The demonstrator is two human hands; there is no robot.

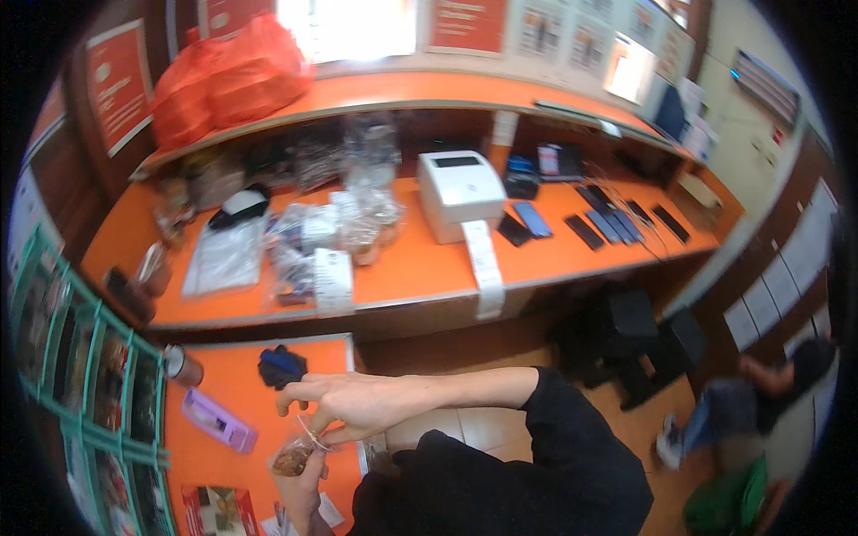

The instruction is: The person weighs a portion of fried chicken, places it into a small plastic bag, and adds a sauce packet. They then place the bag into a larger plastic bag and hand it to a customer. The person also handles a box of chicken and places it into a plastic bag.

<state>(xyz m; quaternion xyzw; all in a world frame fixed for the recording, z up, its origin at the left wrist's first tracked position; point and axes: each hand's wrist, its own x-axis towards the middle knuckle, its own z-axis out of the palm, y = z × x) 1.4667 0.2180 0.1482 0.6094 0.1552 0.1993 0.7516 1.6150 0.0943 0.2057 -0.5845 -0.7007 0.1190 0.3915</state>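
A small clear plastic bag [293, 458] of brown food is pinched at its neck by my left hand [305, 492], low in the view over the orange side table [281, 409]. A pale rubber band or string [312, 432] loops around the neck. My right hand [358, 403] reaches across from the right, its thumb and fingers at this loop. Just beyond the right hand lies a dark blue and black bundle [281, 366]. To the left of both hands rests a purple tape dispenser or similar holder [220, 421].
Behind stands an orange counter [402, 288] with a white label printer [462, 194], several phones [606, 224] and bagged goods [365, 214]. Red plastic bags [234, 74] sit on the upper shelf. A green wire rack [94, 362] borders the left. Another person [724, 415] is at right.
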